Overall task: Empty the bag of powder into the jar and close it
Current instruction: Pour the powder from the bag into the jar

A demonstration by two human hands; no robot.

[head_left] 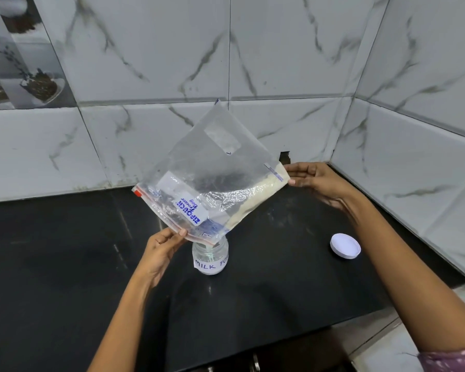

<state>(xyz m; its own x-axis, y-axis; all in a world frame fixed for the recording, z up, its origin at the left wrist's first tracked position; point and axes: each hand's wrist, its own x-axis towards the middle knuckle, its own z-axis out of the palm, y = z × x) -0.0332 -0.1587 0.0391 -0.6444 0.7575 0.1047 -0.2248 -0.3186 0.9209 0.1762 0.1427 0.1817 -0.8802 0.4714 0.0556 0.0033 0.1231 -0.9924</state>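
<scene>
The bag (pixel 212 181) hangs tilted over the open jar (pixel 210 257), its zip corner dipping into the jar's mouth, pale powder (pixel 255 196) banked along its lower edge. The left hand (pixel 161 248) pinches the zip edge beside the jar; the right hand (pixel 314 181) pinches the raised far corner. The jar stands on the black counter (pixel 65 264), with the white lid (pixel 345 246) lying apart to its right.

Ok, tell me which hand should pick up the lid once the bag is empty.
Right. The white lid lies on the counter right of the jar, below the right hand. The left hand pinches the bag on the jar's far side.
</scene>
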